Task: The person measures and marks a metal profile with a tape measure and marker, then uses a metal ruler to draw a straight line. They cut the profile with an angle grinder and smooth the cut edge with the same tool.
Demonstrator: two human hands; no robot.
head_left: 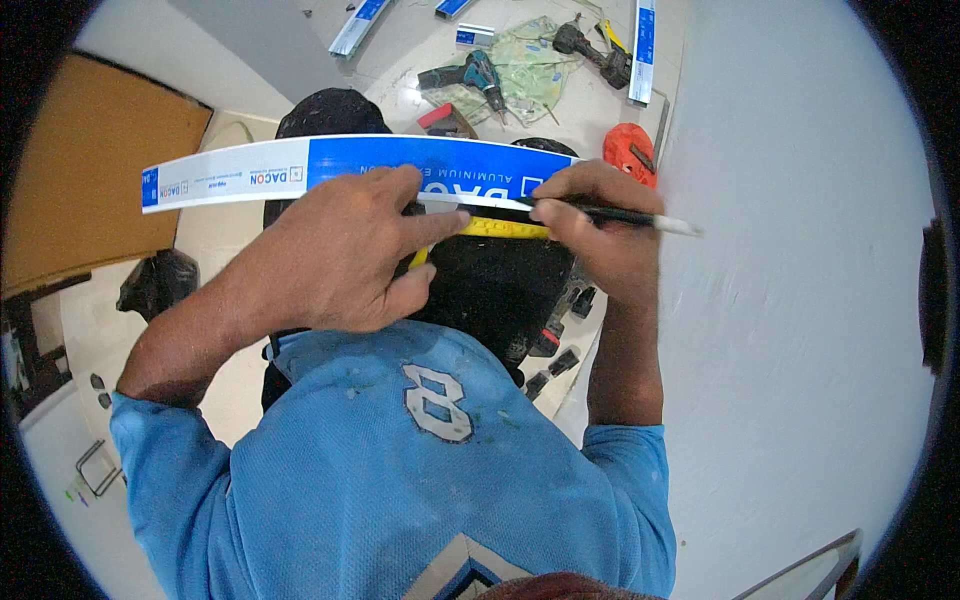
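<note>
The left hand [345, 250] presses a yellow tape measure [500, 228] flat against the near edge of a long blue-and-white aluminium strip [300, 170], fingers spread over both. The right hand [600, 225] grips a pencil [640, 217] — its tip meets the strip just beside the tape. The strip runs left to right across the middle of the view, held up in front of the person's blue shirt [400, 470]. Far off on the floor lie a cordless drill [470, 75] and more strips [643, 40] — a white wall [800, 300] stands to the right.
</note>
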